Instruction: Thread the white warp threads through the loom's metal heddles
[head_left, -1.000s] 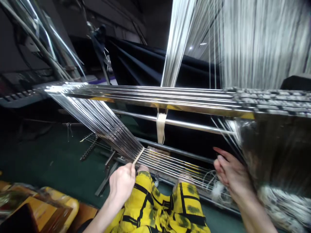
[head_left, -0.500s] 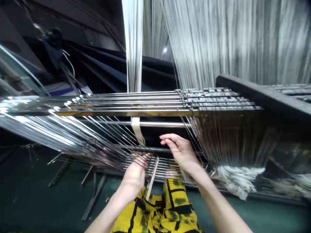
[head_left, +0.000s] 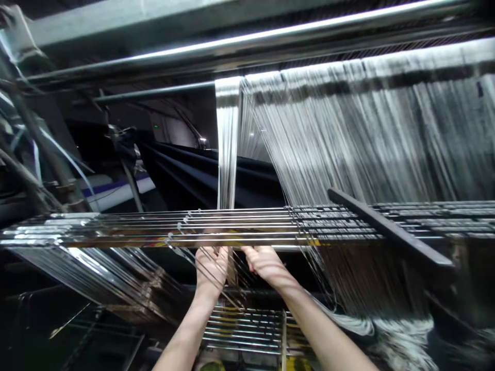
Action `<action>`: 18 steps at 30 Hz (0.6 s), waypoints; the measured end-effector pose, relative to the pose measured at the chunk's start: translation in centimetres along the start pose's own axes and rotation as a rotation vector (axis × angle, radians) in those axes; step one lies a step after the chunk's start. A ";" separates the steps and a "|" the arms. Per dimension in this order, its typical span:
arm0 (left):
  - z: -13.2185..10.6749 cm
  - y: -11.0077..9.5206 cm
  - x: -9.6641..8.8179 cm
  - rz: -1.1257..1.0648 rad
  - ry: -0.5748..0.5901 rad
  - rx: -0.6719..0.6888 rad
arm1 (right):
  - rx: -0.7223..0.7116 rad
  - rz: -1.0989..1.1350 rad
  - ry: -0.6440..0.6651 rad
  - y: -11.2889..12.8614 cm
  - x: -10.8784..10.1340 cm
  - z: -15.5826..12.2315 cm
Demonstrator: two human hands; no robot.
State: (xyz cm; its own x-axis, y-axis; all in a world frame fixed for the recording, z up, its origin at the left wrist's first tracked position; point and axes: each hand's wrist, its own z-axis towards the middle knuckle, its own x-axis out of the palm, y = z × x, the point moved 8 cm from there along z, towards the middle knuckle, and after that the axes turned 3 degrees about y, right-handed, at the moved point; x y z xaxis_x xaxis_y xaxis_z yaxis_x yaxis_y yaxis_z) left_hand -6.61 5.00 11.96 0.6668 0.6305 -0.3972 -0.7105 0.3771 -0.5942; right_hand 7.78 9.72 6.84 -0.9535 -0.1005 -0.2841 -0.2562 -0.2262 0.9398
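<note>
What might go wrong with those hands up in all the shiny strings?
The left hand is among fine warp threads, so a finger might snag or break one. The right hand is right below the metal loom rods, so knuckles could bump them. The threads are packed closely, so a tangle might be hard to spot.

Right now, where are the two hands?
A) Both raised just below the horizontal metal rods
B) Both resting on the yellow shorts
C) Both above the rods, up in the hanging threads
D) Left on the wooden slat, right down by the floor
A: the left hand and right hand are side by side just under the horizontal metal rods, with threads running past them.
</note>
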 end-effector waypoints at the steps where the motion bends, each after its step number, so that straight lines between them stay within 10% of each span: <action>1: -0.2 0.0 0.2 -0.004 0.013 -0.001 | 0.000 0.004 -0.012 -0.1 -0.1 0.1; 18: -1.8 -0.4 0.5 0.309 0.086 0.120 | 0.017 0.083 -0.086 -0.8 -1.7 -1.3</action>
State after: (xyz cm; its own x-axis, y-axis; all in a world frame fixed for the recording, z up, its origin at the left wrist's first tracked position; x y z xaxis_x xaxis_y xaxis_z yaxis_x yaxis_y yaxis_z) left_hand -5.62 3.98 10.76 0.4288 0.6697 -0.6063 -0.8999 0.2578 -0.3517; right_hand 9.79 8.76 6.32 -0.9815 -0.0342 -0.1886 -0.1779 -0.2037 0.9627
